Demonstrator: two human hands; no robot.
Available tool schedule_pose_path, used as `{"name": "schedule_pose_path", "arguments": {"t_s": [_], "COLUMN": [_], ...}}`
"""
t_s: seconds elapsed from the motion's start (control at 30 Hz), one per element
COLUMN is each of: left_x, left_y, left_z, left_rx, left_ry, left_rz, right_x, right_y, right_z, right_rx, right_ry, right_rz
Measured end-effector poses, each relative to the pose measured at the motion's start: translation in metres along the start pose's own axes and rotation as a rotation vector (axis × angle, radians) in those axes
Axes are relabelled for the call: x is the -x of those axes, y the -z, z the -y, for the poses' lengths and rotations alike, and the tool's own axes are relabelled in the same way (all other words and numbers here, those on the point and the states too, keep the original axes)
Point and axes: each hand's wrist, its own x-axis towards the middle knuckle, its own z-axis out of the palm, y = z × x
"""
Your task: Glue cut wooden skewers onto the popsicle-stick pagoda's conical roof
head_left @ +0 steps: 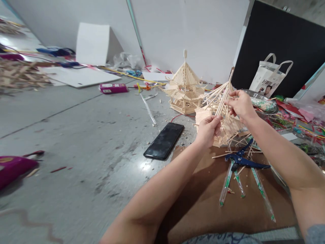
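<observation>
A pagoda model (219,130) made of thin wooden sticks stands in front of me, its upper roof an open frame of slanting sticks. My left hand (209,128) is closed on the lower end of a wooden stick (222,105) at the front of that roof. Higher up, the fingers of my right hand (240,105) pinch near the roof's peak, apparently on the same stick; the exact contact is partly hidden. Below my hands, dark blue pliers (237,159) lie on a brown board (198,196) among loose sticks and clear-wrapped stick packs (262,193).
Behind stands a second pagoda (186,88) with a filled-in roof. A black phone (164,140) lies on the grey floor at left. A metal bowl (269,107), a white tote bag (269,78) and plastic clutter crowd the right. Purple packages (113,88) lie further left.
</observation>
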Motion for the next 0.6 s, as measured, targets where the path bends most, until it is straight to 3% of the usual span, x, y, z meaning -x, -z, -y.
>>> {"name": "schedule_pose_path", "arguments": {"t_s": [0.6], "left_x": [0.0012], "left_y": [-0.0003], "left_z": [-0.0013], "left_rx": [-0.035], "left_ry": [0.022], "left_rz": [0.01], "right_x": [-0.0009], "right_y": [0.0014], "right_z": [-0.0028], "right_rx": [-0.004], "right_ry": [0.003], "right_rz": [0.017]}}
